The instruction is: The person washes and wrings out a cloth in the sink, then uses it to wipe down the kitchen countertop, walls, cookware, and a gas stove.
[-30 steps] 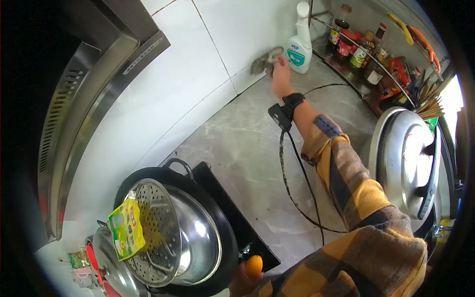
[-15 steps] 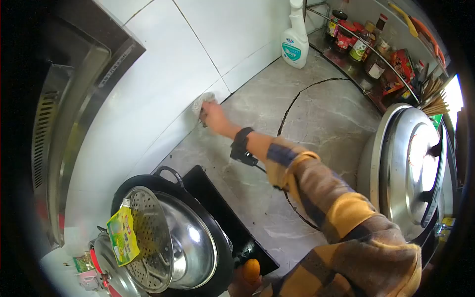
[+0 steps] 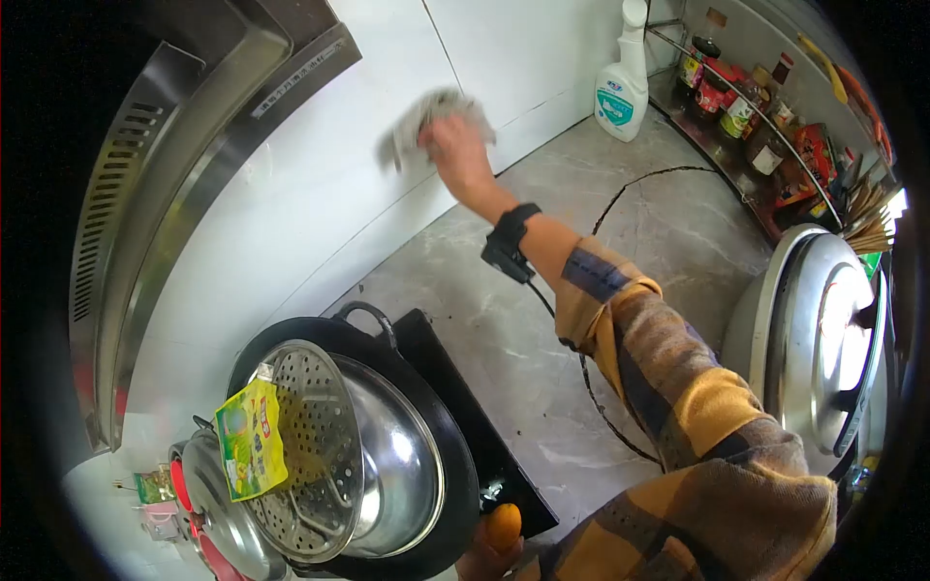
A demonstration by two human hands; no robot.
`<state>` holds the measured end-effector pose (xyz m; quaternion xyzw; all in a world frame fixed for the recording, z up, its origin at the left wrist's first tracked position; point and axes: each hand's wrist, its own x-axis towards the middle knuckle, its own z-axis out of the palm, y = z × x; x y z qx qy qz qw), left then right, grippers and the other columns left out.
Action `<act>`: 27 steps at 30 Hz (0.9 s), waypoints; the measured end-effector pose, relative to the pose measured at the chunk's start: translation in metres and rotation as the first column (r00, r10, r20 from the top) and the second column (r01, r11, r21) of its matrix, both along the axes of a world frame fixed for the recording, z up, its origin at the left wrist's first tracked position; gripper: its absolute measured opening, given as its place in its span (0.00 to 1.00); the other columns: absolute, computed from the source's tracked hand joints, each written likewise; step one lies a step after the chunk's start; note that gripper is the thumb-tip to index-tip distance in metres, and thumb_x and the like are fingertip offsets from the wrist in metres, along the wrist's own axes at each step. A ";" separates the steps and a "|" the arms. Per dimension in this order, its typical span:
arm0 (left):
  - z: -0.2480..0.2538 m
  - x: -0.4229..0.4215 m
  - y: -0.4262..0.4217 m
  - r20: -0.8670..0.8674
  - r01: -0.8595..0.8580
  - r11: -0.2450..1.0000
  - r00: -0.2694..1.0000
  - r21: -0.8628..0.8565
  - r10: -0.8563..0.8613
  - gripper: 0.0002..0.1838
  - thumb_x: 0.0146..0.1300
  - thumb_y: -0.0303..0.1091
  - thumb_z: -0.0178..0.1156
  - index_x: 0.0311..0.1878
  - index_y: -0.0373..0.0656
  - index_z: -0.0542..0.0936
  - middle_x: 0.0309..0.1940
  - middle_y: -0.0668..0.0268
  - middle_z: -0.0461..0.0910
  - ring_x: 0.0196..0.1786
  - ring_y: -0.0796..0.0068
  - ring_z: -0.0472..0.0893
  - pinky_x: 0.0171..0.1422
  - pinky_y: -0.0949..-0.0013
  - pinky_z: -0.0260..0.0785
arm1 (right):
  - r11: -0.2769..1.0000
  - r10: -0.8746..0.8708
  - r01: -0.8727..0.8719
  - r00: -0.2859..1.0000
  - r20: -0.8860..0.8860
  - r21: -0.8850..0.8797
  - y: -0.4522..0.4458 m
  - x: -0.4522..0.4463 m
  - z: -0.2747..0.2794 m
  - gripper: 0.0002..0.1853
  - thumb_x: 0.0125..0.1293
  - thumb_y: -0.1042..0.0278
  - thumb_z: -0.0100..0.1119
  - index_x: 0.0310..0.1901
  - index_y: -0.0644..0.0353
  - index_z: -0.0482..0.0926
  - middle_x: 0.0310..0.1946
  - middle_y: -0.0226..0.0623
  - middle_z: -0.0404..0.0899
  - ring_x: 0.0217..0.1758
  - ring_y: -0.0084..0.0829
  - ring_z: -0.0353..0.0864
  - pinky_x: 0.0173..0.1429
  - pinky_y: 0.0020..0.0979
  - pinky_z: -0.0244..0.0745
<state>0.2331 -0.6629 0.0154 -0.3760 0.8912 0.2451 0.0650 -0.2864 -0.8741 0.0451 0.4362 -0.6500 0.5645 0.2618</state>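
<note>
With my right hand [image 3: 457, 147], I press a crumpled grey cloth [image 3: 399, 137] against the white wall tiles, above the joint with the counter. The fingers are bent over the cloth, and both are slightly blurred. A black band with a small box and cable is on that wrist. At the bottom edge, my left hand [image 3: 487, 560] shows only in part, closed around the orange-brown handle [image 3: 504, 527] of a black wok [image 3: 457, 465]. Inside the wok are a steel bowl [image 3: 402, 474] and a tilted perforated steamer plate [image 3: 325, 436] with a yellow-green packet [image 3: 252, 438].
A white spray bottle [image 3: 620, 97] stands by the wall. Bottles and jars fill a wire rack [image 3: 717, 131] at upper right. To the right is a large lidded steel pot [image 3: 823, 339]. A range hood [image 3: 194, 194] juts out at left; a black stove panel [image 3: 484, 445] lies under the wok.
My right hand has moved up from the counter edge onto the wall tiles with the cloth. The view has shifted slightly. My left hand stays at the handle.
</note>
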 end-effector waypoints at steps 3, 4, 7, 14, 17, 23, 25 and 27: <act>-0.009 0.002 0.000 -0.073 0.027 0.998 0.997 -0.061 -0.032 0.38 0.38 0.51 0.69 0.54 0.42 0.72 0.37 0.49 0.78 0.39 0.46 0.78 0.44 0.52 0.72 | 0.945 0.124 -0.160 0.982 0.140 0.286 0.012 0.015 -0.087 0.03 0.54 0.75 0.53 0.31 0.56 0.74 0.31 0.41 0.73 0.38 0.42 0.73 0.40 0.38 0.68; -0.002 -0.003 -0.001 -0.008 0.030 0.999 1.000 -0.024 -0.030 0.38 0.39 0.50 0.69 0.54 0.42 0.71 0.39 0.48 0.77 0.41 0.45 0.78 0.46 0.51 0.71 | 0.926 0.151 -0.217 0.963 0.223 0.310 0.016 0.015 -0.084 0.03 0.54 0.74 0.54 0.31 0.56 0.74 0.31 0.41 0.73 0.37 0.42 0.74 0.40 0.38 0.68; 0.011 -0.008 -0.005 0.135 0.014 0.997 0.991 0.079 -0.025 0.38 0.39 0.51 0.69 0.54 0.41 0.70 0.41 0.48 0.75 0.45 0.47 0.76 0.49 0.50 0.69 | 0.923 0.166 -0.264 0.931 0.326 0.282 0.018 0.021 -0.053 0.04 0.54 0.73 0.55 0.30 0.61 0.73 0.26 0.44 0.74 0.35 0.44 0.73 0.41 0.39 0.68; 0.020 -0.020 -0.006 0.148 -0.015 0.989 0.989 0.144 -0.006 0.35 0.41 0.54 0.68 0.49 0.41 0.71 0.38 0.53 0.75 0.42 0.53 0.78 0.46 0.53 0.71 | 0.967 0.037 -0.059 0.995 -0.095 -0.246 -0.006 0.016 0.137 0.08 0.53 0.71 0.62 0.33 0.56 0.73 0.32 0.34 0.73 0.37 0.38 0.72 0.44 0.34 0.62; -0.002 -0.001 -0.023 0.029 0.086 0.935 0.994 0.345 -0.102 0.34 0.42 0.52 0.69 0.50 0.41 0.71 0.39 0.53 0.75 0.43 0.54 0.77 0.47 0.55 0.70 | 0.975 -0.112 0.052 0.955 -0.274 -0.218 -0.029 0.014 0.119 0.09 0.51 0.71 0.62 0.34 0.54 0.73 0.30 0.33 0.71 0.37 0.36 0.71 0.42 0.35 0.61; 0.030 -0.028 -0.024 -0.163 0.104 0.971 0.984 0.216 -0.069 0.40 0.42 0.46 0.67 0.58 0.39 0.65 0.51 0.42 0.67 0.55 0.44 0.68 0.61 0.50 0.57 | 0.934 0.218 -0.039 0.850 -0.480 0.356 -0.022 0.026 -0.025 0.06 0.55 0.73 0.51 0.36 0.56 0.73 0.34 0.38 0.73 0.41 0.37 0.73 0.47 0.37 0.65; 0.041 -0.033 -0.022 -0.190 0.120 0.989 0.977 0.089 -0.101 0.41 0.42 0.46 0.67 0.60 0.38 0.64 0.53 0.40 0.66 0.57 0.42 0.67 0.63 0.48 0.55 | 0.854 0.387 -0.171 0.840 -0.380 0.492 -0.004 0.028 -0.072 0.06 0.55 0.73 0.51 0.36 0.58 0.73 0.37 0.41 0.74 0.44 0.38 0.74 0.51 0.36 0.66; 0.047 -0.035 -0.016 -0.172 0.129 0.990 0.976 -0.055 -0.136 0.42 0.42 0.46 0.67 0.60 0.37 0.63 0.53 0.40 0.67 0.57 0.41 0.67 0.63 0.49 0.56 | 0.785 0.364 -0.166 0.903 -0.228 0.597 0.001 0.036 -0.073 0.05 0.55 0.73 0.51 0.35 0.58 0.72 0.35 0.40 0.74 0.42 0.38 0.74 0.49 0.36 0.66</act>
